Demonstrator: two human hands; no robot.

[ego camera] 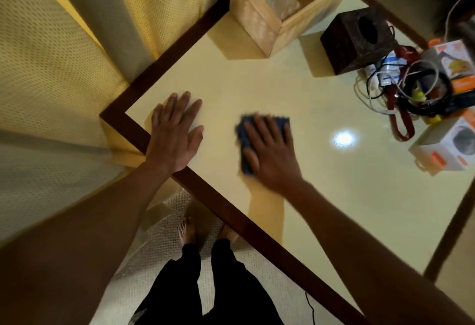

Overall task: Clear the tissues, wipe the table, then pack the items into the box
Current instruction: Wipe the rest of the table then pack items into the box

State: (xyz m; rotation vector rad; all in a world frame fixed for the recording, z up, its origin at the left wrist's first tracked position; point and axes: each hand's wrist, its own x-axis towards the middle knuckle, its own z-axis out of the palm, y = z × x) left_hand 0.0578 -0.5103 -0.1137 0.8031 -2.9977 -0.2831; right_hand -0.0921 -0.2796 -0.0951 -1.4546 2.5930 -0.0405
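Observation:
My right hand (270, 148) presses flat, fingers straight, on a dark blue cloth (244, 134) lying on the glossy cream table (321, 196). My left hand (176, 129) rests flat and spread on the table near its dark wooden corner. An open light wooden box (257, 16) stands at the table's far edge. To its right sits a dark brown tissue holder (354, 42). A tangle of cables and small items (411, 85) lies at the right, with a white and orange carton (447, 147) and another orange carton (455, 62) beside it.
Yellow curtains (64, 67) hang at the left, close to the table corner. A dark wood border (231, 211) runs along the table's edge. My legs and bare feet (187, 232) stand on a woven mat below the near edge.

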